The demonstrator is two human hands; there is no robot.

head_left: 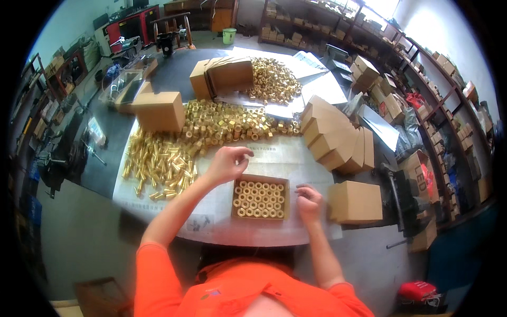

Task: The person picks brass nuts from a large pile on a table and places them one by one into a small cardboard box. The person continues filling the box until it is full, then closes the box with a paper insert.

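Observation:
An open cardboard box (234, 208) stands in front of me, with brass hex nuts (259, 199) set in neat rows inside. Just past its far left corner hovers my left hand (228, 164), its fingers loosely bent and apart, with nothing visible in them. My right hand (309, 203) is beside the box's right wall, fingers half curled and apart, also holding nothing that I can see. Beyond the left hand spreads a heap of loose brass nuts (232, 124). To the left lies a pile of slim brass fittings (161, 164).
Printed paper (274, 153) covers the table. A closed carton (355, 202) stands right of my right hand, with a fanned row of cartons (335, 134) behind it. Farther off are another box (232, 76), more small brass nuts (274, 79) and a carton (158, 111) at left.

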